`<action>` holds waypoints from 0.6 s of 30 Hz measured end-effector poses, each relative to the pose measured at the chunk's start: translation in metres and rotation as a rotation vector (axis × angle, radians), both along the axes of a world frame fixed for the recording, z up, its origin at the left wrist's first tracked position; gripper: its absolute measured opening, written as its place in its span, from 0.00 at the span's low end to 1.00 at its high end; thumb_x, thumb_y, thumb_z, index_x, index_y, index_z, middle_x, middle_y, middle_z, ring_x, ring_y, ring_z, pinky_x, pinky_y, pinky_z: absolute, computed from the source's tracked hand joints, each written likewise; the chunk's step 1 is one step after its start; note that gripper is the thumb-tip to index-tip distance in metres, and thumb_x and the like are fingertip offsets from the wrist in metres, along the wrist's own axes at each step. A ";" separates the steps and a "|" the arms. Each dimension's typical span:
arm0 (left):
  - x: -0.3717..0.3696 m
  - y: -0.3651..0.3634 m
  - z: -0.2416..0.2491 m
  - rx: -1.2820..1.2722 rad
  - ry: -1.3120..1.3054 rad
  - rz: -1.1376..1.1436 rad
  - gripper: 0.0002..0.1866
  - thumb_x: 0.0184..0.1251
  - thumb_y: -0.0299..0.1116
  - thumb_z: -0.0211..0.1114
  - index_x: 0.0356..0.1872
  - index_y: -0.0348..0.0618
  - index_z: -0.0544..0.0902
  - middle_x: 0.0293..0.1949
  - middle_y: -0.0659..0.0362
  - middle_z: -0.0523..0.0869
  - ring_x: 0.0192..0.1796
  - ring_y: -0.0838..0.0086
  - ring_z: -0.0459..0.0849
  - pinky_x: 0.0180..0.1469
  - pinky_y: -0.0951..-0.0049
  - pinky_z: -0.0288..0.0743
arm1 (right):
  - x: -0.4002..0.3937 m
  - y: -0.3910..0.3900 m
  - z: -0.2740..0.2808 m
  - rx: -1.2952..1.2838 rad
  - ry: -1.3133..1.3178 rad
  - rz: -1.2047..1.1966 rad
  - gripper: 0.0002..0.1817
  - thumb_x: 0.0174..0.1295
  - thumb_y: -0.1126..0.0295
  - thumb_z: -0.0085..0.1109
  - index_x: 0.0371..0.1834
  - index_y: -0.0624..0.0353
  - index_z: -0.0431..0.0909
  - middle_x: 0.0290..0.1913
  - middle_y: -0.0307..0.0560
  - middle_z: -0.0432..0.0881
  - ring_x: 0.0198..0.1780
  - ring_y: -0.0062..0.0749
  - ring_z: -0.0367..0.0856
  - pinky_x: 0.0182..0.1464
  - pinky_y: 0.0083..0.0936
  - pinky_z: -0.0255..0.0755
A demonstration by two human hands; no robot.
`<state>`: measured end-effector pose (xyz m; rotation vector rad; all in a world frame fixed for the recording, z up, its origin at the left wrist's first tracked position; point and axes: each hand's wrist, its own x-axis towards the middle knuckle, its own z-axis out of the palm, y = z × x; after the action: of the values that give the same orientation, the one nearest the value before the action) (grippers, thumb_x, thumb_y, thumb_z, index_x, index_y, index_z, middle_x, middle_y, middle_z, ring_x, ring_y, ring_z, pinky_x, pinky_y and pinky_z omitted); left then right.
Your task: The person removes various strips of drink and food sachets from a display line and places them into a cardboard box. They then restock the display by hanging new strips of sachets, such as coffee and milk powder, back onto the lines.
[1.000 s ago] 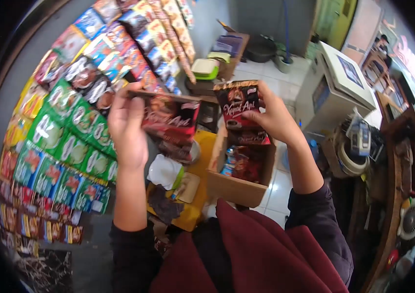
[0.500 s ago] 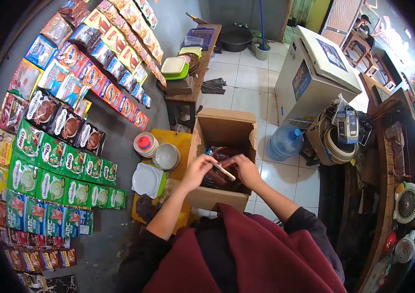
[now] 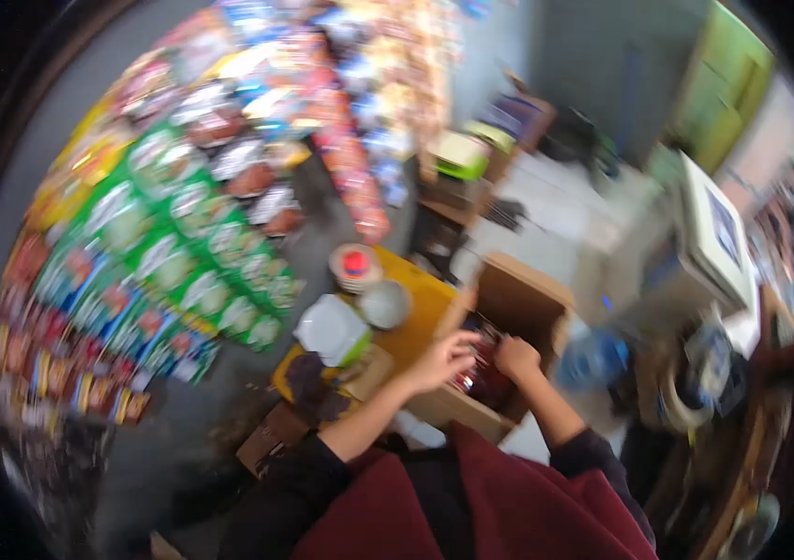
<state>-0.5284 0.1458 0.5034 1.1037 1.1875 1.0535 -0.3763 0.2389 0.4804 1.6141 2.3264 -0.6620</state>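
A cardboard box stands in front of me with its top open, holding dark red, shiny packets; blur hides their exact kind. My left hand is over the box's left rim, fingers bent and apart, with nothing visible in them. Inside the opening, my right hand is closed in a fist against the packets. Whatever it grips is hidden.
Left of the box, a yellow surface bears white plates, a bowl and a red-topped stack of bowls. Green sachet strips hang on the wall. A blue water jug and white freezer stand right.
My view has swung left and blurred, so everything sits farther right. The thin, pale-edged item held between both hands no longer shows; my left fingers have spread and my hands are apart.
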 end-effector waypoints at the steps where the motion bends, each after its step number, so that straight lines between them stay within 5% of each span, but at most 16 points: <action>1: -0.020 -0.018 0.017 0.153 0.213 0.137 0.20 0.54 0.28 0.59 0.50 0.40 0.69 0.50 0.53 0.72 0.52 0.66 0.73 0.54 0.70 0.65 | -0.011 0.000 0.016 -0.028 -0.033 0.116 0.21 0.53 0.55 0.47 0.40 0.61 0.73 0.40 0.57 0.78 0.42 0.46 0.77 0.43 0.38 0.72; 4: -0.099 -0.076 0.079 0.492 0.721 0.650 0.18 0.50 0.25 0.59 0.46 0.41 0.73 0.50 0.54 0.73 0.56 0.65 0.69 0.58 0.68 0.59 | -0.059 -0.011 0.094 -0.024 -0.014 0.505 0.26 0.50 0.51 0.51 0.47 0.58 0.71 0.43 0.56 0.76 0.46 0.44 0.76 0.47 0.36 0.69; 7: -0.169 -0.162 0.161 0.536 1.079 1.233 0.16 0.46 0.20 0.58 0.40 0.39 0.73 0.42 0.54 0.74 0.50 0.64 0.71 0.54 0.69 0.62 | -0.111 -0.032 0.156 -0.024 0.436 0.812 0.31 0.50 0.55 0.58 0.55 0.59 0.63 0.52 0.61 0.68 0.49 0.51 0.71 0.49 0.38 0.66; 8: -0.189 -0.187 0.185 0.674 0.954 1.454 0.14 0.48 0.19 0.57 0.39 0.38 0.72 0.42 0.55 0.74 0.47 0.67 0.72 0.51 0.72 0.64 | -0.133 -0.042 0.169 -0.080 0.673 0.933 0.31 0.50 0.57 0.59 0.55 0.60 0.63 0.50 0.59 0.69 0.46 0.48 0.73 0.47 0.34 0.67; 9: -0.226 -0.225 0.194 0.734 1.146 1.560 0.13 0.50 0.19 0.56 0.40 0.37 0.71 0.42 0.55 0.72 0.45 0.72 0.72 0.47 0.75 0.66 | -0.157 -0.059 0.190 -0.285 0.881 0.940 0.31 0.49 0.60 0.61 0.55 0.62 0.62 0.48 0.58 0.70 0.43 0.41 0.74 0.45 0.30 0.68; 11: -0.248 -0.262 0.238 0.905 0.918 1.779 0.14 0.52 0.21 0.57 0.41 0.38 0.70 0.42 0.56 0.70 0.42 0.71 0.72 0.46 0.74 0.66 | -0.205 -0.084 0.232 -0.314 0.950 1.169 0.29 0.50 0.65 0.61 0.55 0.64 0.63 0.49 0.50 0.71 0.43 0.28 0.73 0.43 0.24 0.68; 12: -0.263 -0.283 0.253 0.793 1.243 1.851 0.13 0.53 0.23 0.57 0.41 0.38 0.70 0.41 0.57 0.70 0.42 0.70 0.72 0.46 0.73 0.66 | -0.228 -0.102 0.251 -0.532 1.022 1.131 0.28 0.51 0.65 0.61 0.54 0.63 0.64 0.50 0.46 0.71 0.44 0.26 0.73 0.43 0.24 0.68; 15: -0.283 -0.299 0.285 0.637 0.951 1.710 0.18 0.54 0.30 0.59 0.46 0.38 0.69 0.44 0.55 0.72 0.49 0.68 0.71 0.48 0.71 0.66 | -0.308 -0.145 0.292 -0.091 1.236 1.103 0.30 0.50 0.59 0.60 0.52 0.65 0.64 0.51 0.56 0.70 0.48 0.41 0.73 0.47 0.29 0.67; 18: -0.301 -0.291 0.300 0.555 0.782 1.672 0.21 0.55 0.37 0.59 0.48 0.39 0.69 0.44 0.56 0.73 0.49 0.68 0.71 0.48 0.70 0.67 | -0.383 -0.174 0.307 0.120 1.331 0.770 0.40 0.44 0.57 0.63 0.54 0.73 0.57 0.48 0.68 0.67 0.50 0.52 0.68 0.51 0.33 0.64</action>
<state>-0.8290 -0.1457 0.8033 0.7374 2.7166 2.3992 -0.7592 0.0649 0.7878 -0.0440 3.4604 -1.6811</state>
